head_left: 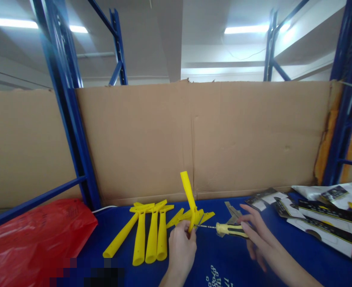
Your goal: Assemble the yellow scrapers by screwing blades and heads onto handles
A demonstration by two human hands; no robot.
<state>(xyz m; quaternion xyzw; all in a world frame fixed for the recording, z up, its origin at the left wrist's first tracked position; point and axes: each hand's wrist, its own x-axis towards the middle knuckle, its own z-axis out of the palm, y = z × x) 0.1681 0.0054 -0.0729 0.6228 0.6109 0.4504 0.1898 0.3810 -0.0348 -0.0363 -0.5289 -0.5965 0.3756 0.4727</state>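
Observation:
My left hand (182, 244) is closed around the head of a yellow plastic handle (187, 189), whose tube points up and slightly left. In my right hand (261, 237) is a screwdriver (231, 230) with a cream and black grip, thumb against the grip and the other fingers loosely spread. The screwdriver lies level, its shaft pointing left, and its tip meets the yellow handle's head beside my left fingers. Exactly where the tip sits is hidden. Behind the screwdriver lie grey flat pieces (232, 211).
Several yellow handles (139, 243) lie left on the blue surface (199, 255). Small rings and screws (214, 277) lie in front. Packaging cards (322, 231) and a white plastic bag (351, 191) are right, a red bag (41, 235) left. Cardboard (140, 139) and blue posts (74, 139) stand behind.

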